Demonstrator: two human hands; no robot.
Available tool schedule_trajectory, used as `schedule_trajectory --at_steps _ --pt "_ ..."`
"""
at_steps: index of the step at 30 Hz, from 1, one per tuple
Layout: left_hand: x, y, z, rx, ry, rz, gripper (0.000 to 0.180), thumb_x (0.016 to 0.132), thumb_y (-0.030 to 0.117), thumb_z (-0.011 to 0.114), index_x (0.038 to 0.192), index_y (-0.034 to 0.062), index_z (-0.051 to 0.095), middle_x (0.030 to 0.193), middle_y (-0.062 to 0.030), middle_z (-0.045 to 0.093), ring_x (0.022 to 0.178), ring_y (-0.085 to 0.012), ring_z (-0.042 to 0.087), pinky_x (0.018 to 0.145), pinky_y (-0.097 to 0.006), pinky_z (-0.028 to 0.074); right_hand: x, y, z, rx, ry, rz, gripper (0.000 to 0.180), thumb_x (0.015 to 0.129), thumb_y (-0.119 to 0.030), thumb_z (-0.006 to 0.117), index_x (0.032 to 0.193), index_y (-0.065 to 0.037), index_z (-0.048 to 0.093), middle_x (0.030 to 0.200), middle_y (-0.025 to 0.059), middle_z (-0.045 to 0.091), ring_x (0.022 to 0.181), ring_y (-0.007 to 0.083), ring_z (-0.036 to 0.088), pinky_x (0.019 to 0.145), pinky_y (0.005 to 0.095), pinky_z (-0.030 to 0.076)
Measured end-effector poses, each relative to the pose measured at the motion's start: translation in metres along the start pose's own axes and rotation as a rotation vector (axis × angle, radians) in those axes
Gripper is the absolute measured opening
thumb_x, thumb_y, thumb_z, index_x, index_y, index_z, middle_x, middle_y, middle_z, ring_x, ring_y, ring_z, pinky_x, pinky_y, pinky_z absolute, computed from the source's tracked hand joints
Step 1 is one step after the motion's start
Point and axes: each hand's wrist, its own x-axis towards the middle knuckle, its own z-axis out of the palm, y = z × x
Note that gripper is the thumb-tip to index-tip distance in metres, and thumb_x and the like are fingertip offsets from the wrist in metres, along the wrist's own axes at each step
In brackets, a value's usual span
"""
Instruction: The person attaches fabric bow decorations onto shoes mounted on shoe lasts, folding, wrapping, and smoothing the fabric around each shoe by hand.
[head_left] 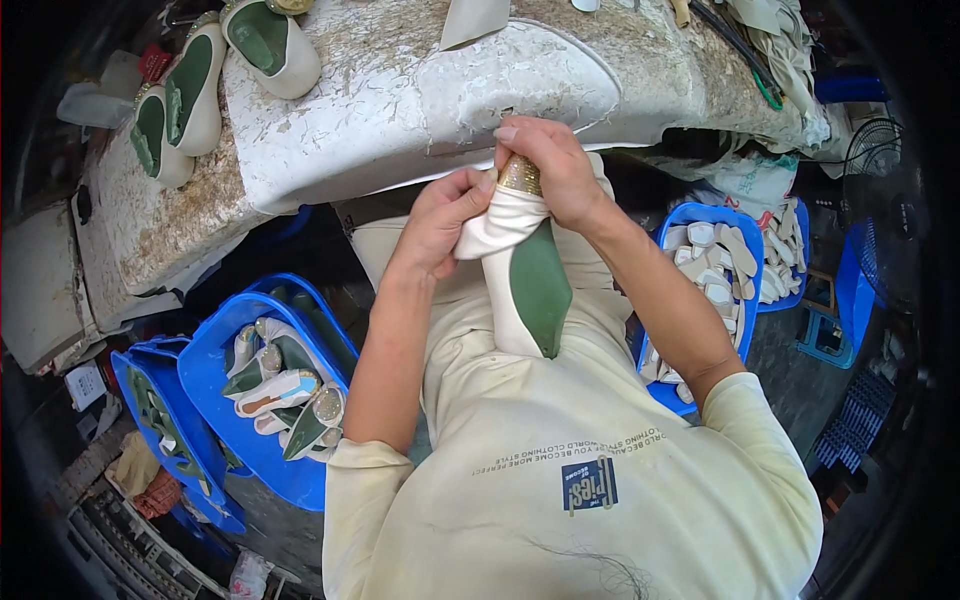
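A cream pointed shoe (525, 285) with a green sole stands toe-down against my lap, below the edge of a worn white workbench (400, 110). My right hand (550, 170) wraps the top of its glittery gold heel (519, 177). My left hand (440, 220) pinches the cream upper at the heel end, just left of the right hand. Both hands press on the same shoe.
Three finished cream and green shoes (195, 85) lie on the bench at the upper left. Blue bins (240, 440) at my lower left hold several more shoes. A blue tray (690, 215) at my right holds pale insole pieces. A fan (880, 150) stands at the far right.
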Motion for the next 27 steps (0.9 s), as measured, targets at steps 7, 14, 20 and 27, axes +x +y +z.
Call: schedule_trajectory --at_steps 7,14,20,27 --pt "0.009 -0.003 -0.008 -0.203 -0.226 0.038 0.061 0.086 0.025 0.069 0.136 0.0038 0.043 0.120 -0.0082 0.057 0.107 -0.0170 0.057 0.093 -0.032 0.046 -0.021 -0.005 0.011 -0.400 0.187 -0.532 0.039 0.087 -0.030 0.060 0.111 0.000 0.050 0.107 0.0160 0.049 0.097 0.0259 0.052 0.083 0.0354 0.042" --pt "0.000 0.019 0.009 0.402 0.429 0.081 0.040 0.084 0.029 0.070 0.107 -0.0026 0.062 0.095 -0.0090 0.066 0.084 -0.0149 0.061 0.076 -0.028 0.048 -0.071 0.001 0.017 -0.958 0.211 -0.595 0.027 0.074 -0.021 0.074 0.086 -0.003 0.057 0.077 0.0104 0.054 0.067 0.0277 0.057 0.057 0.0378 0.048" --pt "0.001 0.004 0.008 0.368 0.582 0.152 0.042 0.083 0.029 0.070 0.104 -0.0062 0.062 0.092 -0.0114 0.066 0.080 -0.0153 0.061 0.074 -0.028 0.048 -0.068 0.004 -0.003 -1.055 -0.060 -0.594 0.016 0.078 -0.005 0.068 0.090 0.002 0.060 0.073 0.0094 0.056 0.058 0.0261 0.058 0.049 0.0336 0.048" --pt "0.005 -0.010 0.006 0.385 0.666 0.187 0.035 0.083 0.026 0.071 0.096 -0.0061 0.064 0.087 -0.0110 0.067 0.077 -0.0151 0.061 0.072 -0.029 0.049 -0.074 0.001 0.002 -1.134 -0.204 -0.783 0.017 0.074 -0.014 0.066 0.074 -0.002 0.053 0.070 0.0062 0.050 0.058 0.0195 0.056 0.047 0.0327 0.047"
